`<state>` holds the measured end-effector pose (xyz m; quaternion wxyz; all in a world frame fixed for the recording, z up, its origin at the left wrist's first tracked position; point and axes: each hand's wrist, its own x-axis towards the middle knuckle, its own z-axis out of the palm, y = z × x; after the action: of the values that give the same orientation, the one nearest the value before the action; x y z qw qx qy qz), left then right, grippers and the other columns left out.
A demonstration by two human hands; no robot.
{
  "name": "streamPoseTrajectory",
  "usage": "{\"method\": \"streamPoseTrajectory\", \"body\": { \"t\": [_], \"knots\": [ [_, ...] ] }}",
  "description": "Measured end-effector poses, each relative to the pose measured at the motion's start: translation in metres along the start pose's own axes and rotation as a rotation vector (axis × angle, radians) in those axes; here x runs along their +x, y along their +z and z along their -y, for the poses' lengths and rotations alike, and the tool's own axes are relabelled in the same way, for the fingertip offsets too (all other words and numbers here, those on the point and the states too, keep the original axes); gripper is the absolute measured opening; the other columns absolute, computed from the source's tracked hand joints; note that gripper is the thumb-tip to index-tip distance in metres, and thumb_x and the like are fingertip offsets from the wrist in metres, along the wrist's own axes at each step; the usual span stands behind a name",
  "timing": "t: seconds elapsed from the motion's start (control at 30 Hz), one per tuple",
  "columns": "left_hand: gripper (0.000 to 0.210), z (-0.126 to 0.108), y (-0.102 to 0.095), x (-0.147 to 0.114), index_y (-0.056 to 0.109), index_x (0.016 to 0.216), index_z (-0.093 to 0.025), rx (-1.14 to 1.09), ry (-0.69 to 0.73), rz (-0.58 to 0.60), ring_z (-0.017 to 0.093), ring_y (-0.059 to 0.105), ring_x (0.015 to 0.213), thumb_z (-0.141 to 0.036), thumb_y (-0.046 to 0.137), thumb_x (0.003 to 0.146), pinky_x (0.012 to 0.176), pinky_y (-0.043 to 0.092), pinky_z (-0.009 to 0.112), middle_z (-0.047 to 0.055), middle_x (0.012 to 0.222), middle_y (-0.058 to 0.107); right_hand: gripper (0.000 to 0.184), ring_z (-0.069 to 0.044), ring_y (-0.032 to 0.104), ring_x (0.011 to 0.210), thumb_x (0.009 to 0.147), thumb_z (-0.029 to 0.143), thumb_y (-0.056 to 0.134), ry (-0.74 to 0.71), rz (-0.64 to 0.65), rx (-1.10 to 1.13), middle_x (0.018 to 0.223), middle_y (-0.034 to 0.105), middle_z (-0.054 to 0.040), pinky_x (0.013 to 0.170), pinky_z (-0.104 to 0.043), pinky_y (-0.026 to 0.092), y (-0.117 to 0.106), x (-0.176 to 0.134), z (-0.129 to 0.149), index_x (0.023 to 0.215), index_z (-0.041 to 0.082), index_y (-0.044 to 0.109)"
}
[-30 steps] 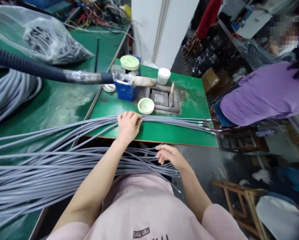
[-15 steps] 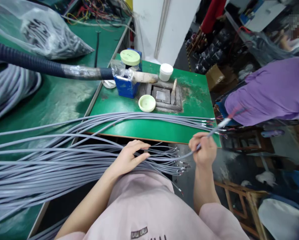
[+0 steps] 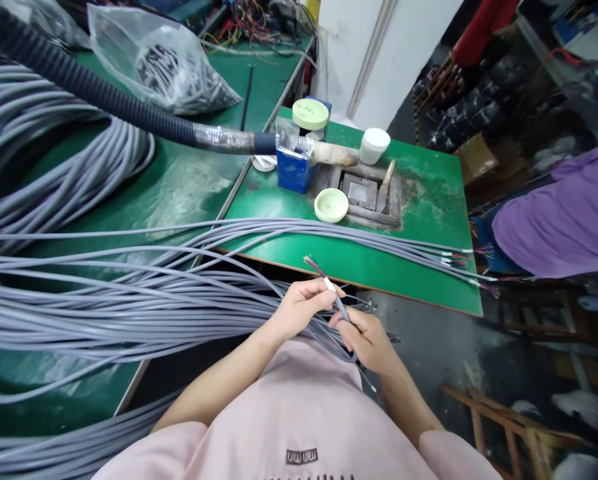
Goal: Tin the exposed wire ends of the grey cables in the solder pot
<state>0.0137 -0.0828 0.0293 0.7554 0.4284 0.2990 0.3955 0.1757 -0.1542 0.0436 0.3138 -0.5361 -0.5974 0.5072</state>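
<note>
One grey cable (image 3: 341, 308) is bent up in front of my chest, its stripped end with thin coloured wires pointing up and to the left. My left hand (image 3: 303, 308) pinches it at the white sleeve just below the wires. Lower on the same cable, my right hand (image 3: 367, 337) has its fingers closed round it. A thick bundle of grey cables (image 3: 179, 313) runs in from the left beneath my hands. Several other cables (image 3: 359, 241) lie across the green board, their wire ends reaching past its right edge.
On the green board (image 3: 429, 200) stand a square solder pot (image 3: 363, 192), a pale green dish (image 3: 331, 205), a white tub (image 3: 375, 145) and a blue box (image 3: 293, 170). A black hose (image 3: 143, 110) hangs over from the left. A person in purple (image 3: 543, 207) is at the right.
My right hand has brought the cable end from the right back to my chest. My left hand, open over the bundle before, now grips its tip. The view has shifted left.
</note>
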Motion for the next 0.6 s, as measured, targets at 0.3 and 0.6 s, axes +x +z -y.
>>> {"method": "streamPoseTrajectory", "body": {
  "t": [0.3,0.6],
  "knots": [
    [0.041,0.008,-0.001,-0.006,0.073,0.081,-0.011,-0.112,-0.181,0.276,0.008,0.049,0.047,-0.051,0.073,0.071,0.050,0.042,0.022,0.003,0.056,0.061,0.062,-0.007,0.035,0.031,0.087,0.064,0.041,0.032,0.224,0.574,0.038,0.045,0.0022,0.036,-0.021,0.026,0.021,0.006,-0.019,0.060,0.013,0.061],
    [0.024,0.007,-0.008,0.001,0.068,0.073,-0.016,-0.146,-0.008,-0.156,0.006,0.046,0.049,-0.035,0.080,0.066,0.052,0.038,0.019,-0.004,0.054,0.055,0.047,-0.007,0.035,0.035,0.092,0.052,0.041,0.011,0.050,0.397,0.040,0.044,0.0051,0.041,-0.022,0.029,0.024,0.007,-0.008,0.065,0.016,0.057]
  ]
}}
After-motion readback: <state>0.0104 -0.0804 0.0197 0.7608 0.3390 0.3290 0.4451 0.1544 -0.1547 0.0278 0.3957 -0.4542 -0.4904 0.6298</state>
